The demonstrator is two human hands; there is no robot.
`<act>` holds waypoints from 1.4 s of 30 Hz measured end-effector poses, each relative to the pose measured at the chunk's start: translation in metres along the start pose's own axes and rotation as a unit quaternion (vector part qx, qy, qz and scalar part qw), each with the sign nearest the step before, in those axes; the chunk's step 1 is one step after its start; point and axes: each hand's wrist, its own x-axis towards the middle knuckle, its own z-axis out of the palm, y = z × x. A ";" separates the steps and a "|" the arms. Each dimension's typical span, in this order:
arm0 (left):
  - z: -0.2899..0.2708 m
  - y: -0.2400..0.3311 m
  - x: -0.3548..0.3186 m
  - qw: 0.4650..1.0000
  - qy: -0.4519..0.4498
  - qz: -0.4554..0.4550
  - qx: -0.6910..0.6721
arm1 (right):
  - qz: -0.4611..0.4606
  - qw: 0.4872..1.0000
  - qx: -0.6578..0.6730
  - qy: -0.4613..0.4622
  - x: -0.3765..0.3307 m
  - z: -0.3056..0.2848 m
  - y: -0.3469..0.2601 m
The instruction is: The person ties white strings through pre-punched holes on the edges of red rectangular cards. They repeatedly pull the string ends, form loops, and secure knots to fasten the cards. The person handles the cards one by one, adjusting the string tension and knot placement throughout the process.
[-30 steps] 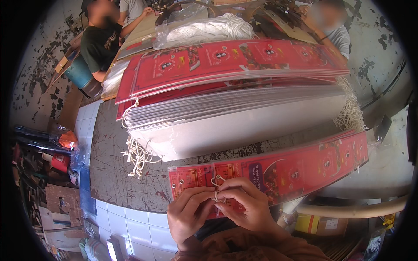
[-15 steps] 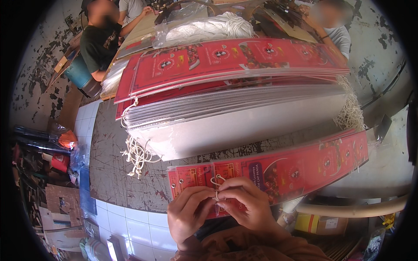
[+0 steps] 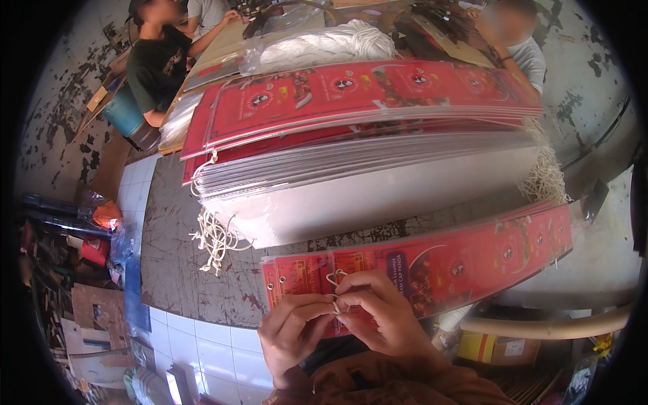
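Observation:
A long red printed sign (image 3: 459, 265) lies along the near edge of the table, on top of another red sign whose left end (image 3: 290, 273) sticks out with metal eyelets. A white cord (image 3: 332, 277) loops through the upper sign near its left end. My left hand (image 3: 295, 331) pinches the cord with thumb and forefinger. Right beside it, my right hand (image 3: 378, 309) is closed on the same cord, fingertips almost touching the left ones. The small knot or crossing between the fingertips is partly hidden.
Behind lies a large stack of corded signs (image 3: 364, 169), white backs and red fronts showing, with cord bunches (image 3: 214, 239) hanging at its ends. Farther back is a white cord hank (image 3: 324, 47). Two co-workers (image 3: 158, 64) (image 3: 516, 50) sit at the far sides. A cardboard tube (image 3: 547, 327) lies lower right.
Both hands stay at the cord with only small finger shifts; the right fingers have risen slightly. The view has moved a little. The signs stay in place.

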 end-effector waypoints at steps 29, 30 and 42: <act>-0.003 -0.005 0.001 0.996 -0.086 0.029 -0.002 | 0.005 1.000 -0.016 -0.025 0.002 -0.004 -0.004; -0.003 -0.006 0.001 0.996 -0.086 0.033 -0.003 | 0.006 1.000 -0.013 -0.025 0.002 -0.004 -0.005; -0.004 -0.006 0.002 0.995 -0.093 0.035 -0.008 | 0.002 1.000 -0.015 -0.021 0.001 -0.003 -0.003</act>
